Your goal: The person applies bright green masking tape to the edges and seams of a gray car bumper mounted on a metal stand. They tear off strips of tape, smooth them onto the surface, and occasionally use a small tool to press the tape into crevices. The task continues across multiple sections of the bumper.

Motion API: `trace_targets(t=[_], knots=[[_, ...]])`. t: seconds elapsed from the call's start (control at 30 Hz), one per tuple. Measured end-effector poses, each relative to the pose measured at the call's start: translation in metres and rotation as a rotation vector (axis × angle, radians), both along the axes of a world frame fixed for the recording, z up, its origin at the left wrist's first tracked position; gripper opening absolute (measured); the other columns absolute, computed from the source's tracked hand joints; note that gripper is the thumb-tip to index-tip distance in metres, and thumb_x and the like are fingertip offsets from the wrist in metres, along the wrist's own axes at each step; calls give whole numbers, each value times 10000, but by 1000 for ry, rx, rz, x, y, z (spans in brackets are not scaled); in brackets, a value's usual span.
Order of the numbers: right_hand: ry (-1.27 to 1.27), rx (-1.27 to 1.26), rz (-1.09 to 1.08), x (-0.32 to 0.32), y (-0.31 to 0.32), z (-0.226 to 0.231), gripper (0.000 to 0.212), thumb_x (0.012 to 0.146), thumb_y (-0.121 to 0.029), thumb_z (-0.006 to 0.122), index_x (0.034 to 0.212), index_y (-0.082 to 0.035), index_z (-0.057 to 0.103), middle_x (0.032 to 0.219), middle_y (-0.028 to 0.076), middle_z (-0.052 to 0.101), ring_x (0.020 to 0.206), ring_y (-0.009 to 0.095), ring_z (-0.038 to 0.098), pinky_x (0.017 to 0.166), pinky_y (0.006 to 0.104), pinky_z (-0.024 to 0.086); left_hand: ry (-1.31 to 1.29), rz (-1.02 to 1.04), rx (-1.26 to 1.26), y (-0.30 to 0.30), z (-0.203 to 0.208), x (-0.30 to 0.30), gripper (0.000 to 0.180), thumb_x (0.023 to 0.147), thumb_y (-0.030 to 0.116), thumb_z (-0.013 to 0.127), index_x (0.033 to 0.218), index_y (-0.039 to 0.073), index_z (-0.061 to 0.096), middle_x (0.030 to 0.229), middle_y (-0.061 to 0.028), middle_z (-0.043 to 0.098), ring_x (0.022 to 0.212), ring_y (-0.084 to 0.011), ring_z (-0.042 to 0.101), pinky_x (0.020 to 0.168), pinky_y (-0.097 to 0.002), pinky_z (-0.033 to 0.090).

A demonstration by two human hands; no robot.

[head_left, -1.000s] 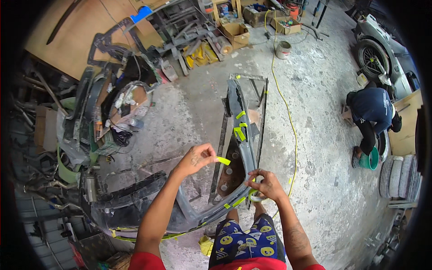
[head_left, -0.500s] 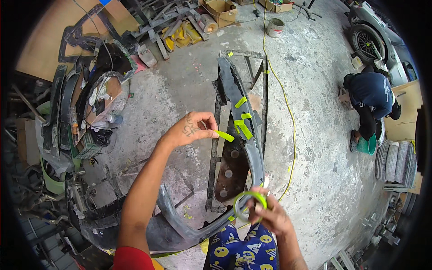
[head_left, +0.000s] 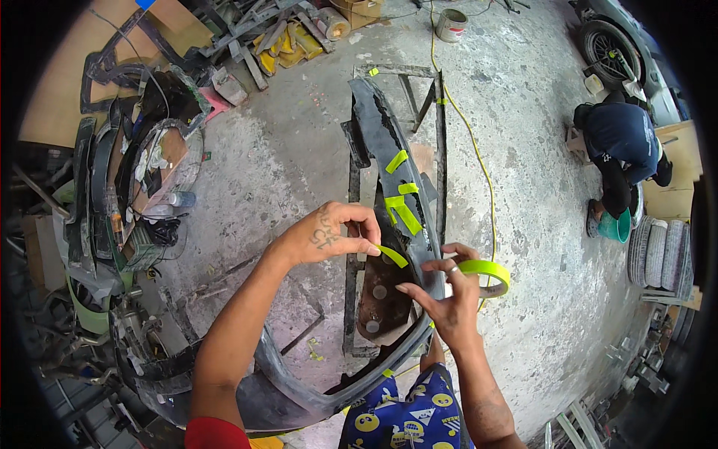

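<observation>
Between the thumb and forefinger of my left hand (head_left: 329,233) is a short strip of yellow-green masking tape (head_left: 393,257), its free end hanging near the inner edge of a dark car bumper (head_left: 374,120). My right hand (head_left: 456,310) carries a roll of the same tape (head_left: 500,275) hooked on its fingers. Its thumb and forefinger are apart at the bumper's edge; whether they touch it I cannot tell. Several tape pieces (head_left: 406,217) are stuck on the bumper ahead of my hands. The bumper curves round toward my legs and off to the left.
A metal frame stand (head_left: 440,150) holds up the bumper. A yellow cord (head_left: 479,161) runs along the concrete floor. Car parts (head_left: 112,172) are piled at left. At right, a person (head_left: 617,142) crouches near a green bucket (head_left: 613,226) and stacked tires (head_left: 658,254).
My left hand has moved right and slightly nearer with the tape strip. My right hand has risen to the bumper's edge, its fingers spreading, with the roll now on its outer side.
</observation>
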State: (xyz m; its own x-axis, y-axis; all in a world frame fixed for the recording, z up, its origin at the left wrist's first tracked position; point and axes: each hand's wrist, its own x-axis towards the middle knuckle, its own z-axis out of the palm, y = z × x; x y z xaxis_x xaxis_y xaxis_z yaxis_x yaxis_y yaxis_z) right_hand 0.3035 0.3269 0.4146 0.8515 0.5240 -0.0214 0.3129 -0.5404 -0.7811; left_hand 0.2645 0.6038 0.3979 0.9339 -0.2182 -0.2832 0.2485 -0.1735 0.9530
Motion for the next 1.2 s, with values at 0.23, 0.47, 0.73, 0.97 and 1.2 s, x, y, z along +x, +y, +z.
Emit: trace_targets(t=[0.23, 0.47, 0.73, 0.97, 1.2], knots=[[-14, 99, -68, -11, 20, -19, 301, 707, -148, 909, 935, -58, 734, 1221, 185, 560, 1057, 339, 564, 895, 452, 472, -72, -18, -12, 2, -5, 6, 152, 825, 71, 817, 875, 30, 680, 899, -28, 708, 863, -144, 657, 815, -305, 520], [-34, 121, -89, -15, 25, -22, 175, 742, -79, 833, 893, -80, 745, 1232, 175, 582, 1046, 347, 551, 909, 461, 446, 1, 24, -19, -3, -16, 7, 151, 838, 80, 814, 897, 20, 688, 928, -34, 722, 892, -148, 673, 845, -309, 530], [-244, 14, -122, -14, 43, -24, 186, 714, -95, 845, 829, -77, 700, 1316, 194, 574, 1153, 420, 528, 943, 499, 430, -65, 241, 42, -16, -27, 7, 144, 839, 74, 817, 919, 39, 703, 1009, -43, 682, 902, -136, 650, 828, -296, 519], [-197, -24, -108, -17, 19, -17, 305, 686, -163, 917, 771, -45, 649, 1316, 214, 560, 1168, 416, 511, 964, 505, 416, -183, 139, 123, -9, -26, 2, 166, 790, 88, 859, 886, 67, 726, 1109, -27, 539, 997, -137, 581, 839, -296, 500], [-70, -111, -119, -13, 12, -21, 806, 617, -369, 984, 1268, -100, 592, 1393, 223, 407, 1291, 417, 438, 1053, 520, 413, -246, 184, 115, 1, -34, 0, 204, 733, 68, 893, 860, 74, 735, 1127, -34, 524, 1065, -163, 567, 942, -327, 489]])
